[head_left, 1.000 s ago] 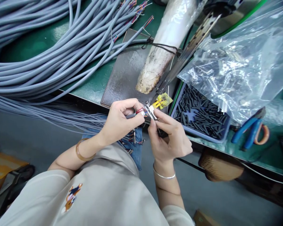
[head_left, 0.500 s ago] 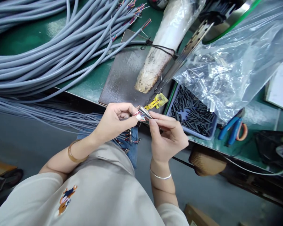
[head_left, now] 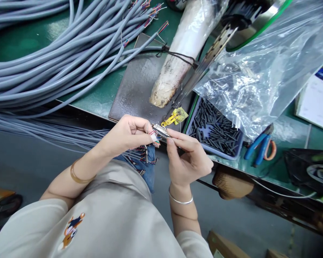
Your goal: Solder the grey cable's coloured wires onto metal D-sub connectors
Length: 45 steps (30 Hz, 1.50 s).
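I count two hands of mine: left hand, right hand, both on one metal connector. One bracelet per wrist, so two. On the surface: grey cables, too many to count; one dark metal plate; one wrapped roll; one tray of countless black tubes; one clear plastic bag; one pair of blue pliers.

A small metal multi-pin connector with thin red and blue wires at its left end lies tilted, just below frame centre.
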Available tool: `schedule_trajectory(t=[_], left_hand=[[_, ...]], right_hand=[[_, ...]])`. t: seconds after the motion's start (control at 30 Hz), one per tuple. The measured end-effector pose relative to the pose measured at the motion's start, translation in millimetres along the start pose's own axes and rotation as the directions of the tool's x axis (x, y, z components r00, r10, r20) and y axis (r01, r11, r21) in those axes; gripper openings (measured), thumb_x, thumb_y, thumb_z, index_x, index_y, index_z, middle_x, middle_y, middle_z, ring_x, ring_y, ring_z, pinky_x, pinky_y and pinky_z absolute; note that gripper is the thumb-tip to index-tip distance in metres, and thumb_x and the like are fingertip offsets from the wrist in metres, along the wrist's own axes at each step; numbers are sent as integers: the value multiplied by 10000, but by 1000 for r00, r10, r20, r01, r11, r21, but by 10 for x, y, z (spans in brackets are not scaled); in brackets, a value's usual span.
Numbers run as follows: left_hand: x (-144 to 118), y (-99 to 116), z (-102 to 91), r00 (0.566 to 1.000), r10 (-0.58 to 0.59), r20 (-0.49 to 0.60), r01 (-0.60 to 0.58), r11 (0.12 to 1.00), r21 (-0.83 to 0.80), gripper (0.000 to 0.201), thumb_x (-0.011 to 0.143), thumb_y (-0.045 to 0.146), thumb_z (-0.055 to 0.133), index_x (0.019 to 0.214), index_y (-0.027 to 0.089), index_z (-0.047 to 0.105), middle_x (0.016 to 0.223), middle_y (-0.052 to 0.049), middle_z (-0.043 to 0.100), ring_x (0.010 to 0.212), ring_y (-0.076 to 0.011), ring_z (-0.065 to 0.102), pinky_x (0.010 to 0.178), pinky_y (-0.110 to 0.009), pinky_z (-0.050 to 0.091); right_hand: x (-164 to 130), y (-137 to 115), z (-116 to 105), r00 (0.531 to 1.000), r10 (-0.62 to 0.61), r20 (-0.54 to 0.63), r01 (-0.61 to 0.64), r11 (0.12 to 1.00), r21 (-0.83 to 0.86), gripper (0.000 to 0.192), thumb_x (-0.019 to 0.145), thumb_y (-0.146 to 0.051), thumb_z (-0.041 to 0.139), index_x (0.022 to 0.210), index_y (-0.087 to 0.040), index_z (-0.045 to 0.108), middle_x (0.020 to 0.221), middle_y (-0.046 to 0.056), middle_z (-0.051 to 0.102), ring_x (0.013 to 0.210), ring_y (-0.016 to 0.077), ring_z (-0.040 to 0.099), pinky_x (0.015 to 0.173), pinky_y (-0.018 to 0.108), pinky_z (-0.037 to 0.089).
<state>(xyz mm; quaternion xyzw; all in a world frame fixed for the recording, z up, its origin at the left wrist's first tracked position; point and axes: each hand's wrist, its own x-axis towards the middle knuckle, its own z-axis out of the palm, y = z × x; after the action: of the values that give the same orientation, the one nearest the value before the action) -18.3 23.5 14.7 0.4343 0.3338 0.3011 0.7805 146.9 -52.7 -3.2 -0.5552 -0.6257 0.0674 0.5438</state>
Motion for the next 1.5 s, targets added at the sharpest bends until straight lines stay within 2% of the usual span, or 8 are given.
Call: schedule_trajectory(t=[0.07,0.13,0.3,0.43,0.83,1.03,1.27,1.5], left_hand=[[-6,-15,6,1000,12,15,-12,1000,23,192,689,176,810,623,148,632,416,83,438,365,-16,293,371,-171,208],[-23,-29,24,999,23,-28,-23,999,33,165,722,189,783,655,149,638,421,85,425,371,-21,311,380,-169,225],[-57,-30,114,973,126,-191,-100,985,139,141,749,200,748,692,132,639,561,39,520,456,-20,339,424,-171,239],[-22,-27,146,951,206,-231,-158,965,210,139,746,187,722,665,137,622,603,17,555,491,-33,364,447,-183,265],[102,-35,128,937,255,-241,-200,953,229,146,748,191,716,653,151,614,600,13,539,524,-53,415,463,-186,261],[94,41,149,941,271,-203,-232,953,193,155,718,130,736,652,144,596,619,34,536,485,-20,301,435,-180,216],[95,-8,90,965,167,-204,-127,972,195,147,750,191,722,661,152,613,576,36,480,492,-36,306,451,-204,193],[66,11,122,963,164,-213,-129,977,169,141,745,207,734,677,154,623,583,32,508,484,-36,324,447,-198,213]], right_hand=[[6,6,2,999,40,24,-41,998,44,210,830,-42,750,919,-225,703,976,9,816,881,168,791,747,288,643],[14,13,7,998,48,28,-50,998,48,210,831,-38,749,920,-223,703,973,9,815,888,169,791,759,292,644],[11,38,36,993,-121,-12,119,985,-126,253,825,-41,768,984,-227,706,1006,16,820,873,164,793,760,278,643],[17,57,59,991,-135,4,135,982,-132,215,843,-56,744,957,-223,672,1025,32,816,894,176,791,776,294,650],[116,100,48,995,-98,12,99,993,-68,167,846,-71,739,897,-214,669,1051,45,813,892,193,792,741,313,658],[163,51,6,990,-135,31,138,980,-145,200,828,-69,764,937,-228,715,1072,25,811,905,196,794,765,310,661],[107,74,29,966,-254,40,257,940,-223,194,820,-67,782,905,-199,668,1041,46,820,881,163,797,766,244,642],[93,55,24,992,-125,12,126,982,-139,198,833,-59,761,884,-215,649,1011,37,821,877,179,796,734,284,642]])
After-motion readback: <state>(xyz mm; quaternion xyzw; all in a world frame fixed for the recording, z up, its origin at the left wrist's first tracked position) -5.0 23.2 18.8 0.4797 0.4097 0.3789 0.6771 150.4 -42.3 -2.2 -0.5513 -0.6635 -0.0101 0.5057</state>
